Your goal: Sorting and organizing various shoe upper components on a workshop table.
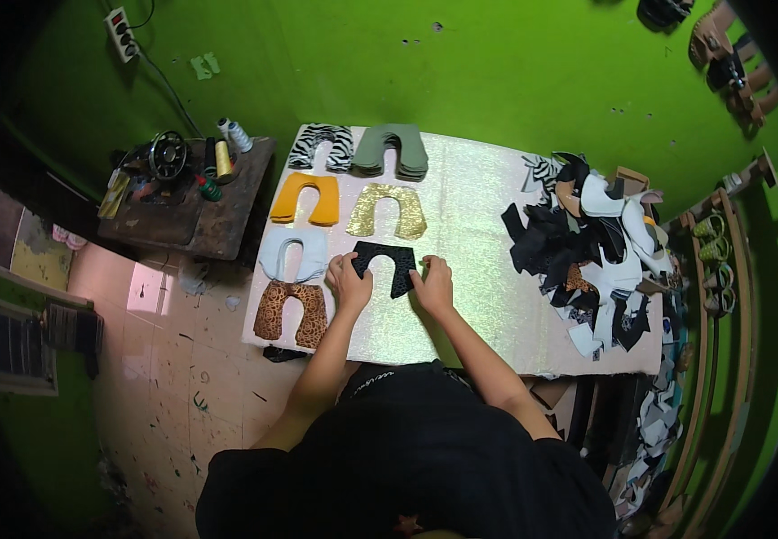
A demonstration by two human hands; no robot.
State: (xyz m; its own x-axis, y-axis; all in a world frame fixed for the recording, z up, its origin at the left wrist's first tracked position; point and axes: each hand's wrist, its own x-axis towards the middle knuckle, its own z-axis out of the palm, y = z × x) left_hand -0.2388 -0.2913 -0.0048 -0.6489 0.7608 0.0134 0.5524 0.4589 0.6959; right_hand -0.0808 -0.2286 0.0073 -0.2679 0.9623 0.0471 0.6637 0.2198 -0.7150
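A black, textured, U-shaped shoe-upper piece [385,252] lies on the shiny pale table [465,234], its curved end away from me. At its left leg, my left hand [350,284] has its fingers closed on the edge. My right hand [432,286] pinches the right leg. Similar U-shaped pieces sit beyond and to the left: zebra-striped [321,144], a stack of grey-green [391,151], orange [306,198], glittery gold [386,211], white [292,254] and leopard-print [287,314]. The leopard-print and white ones are nearest my left hand.
A heap of black, white and patterned scraps [591,242] covers the table's right end. On the left, a dark wooden stand holds a sewing machine [167,157] and thread spools [224,162]. Racks with sandals [715,251] line the right wall. More scraps [658,422] lie below the table.
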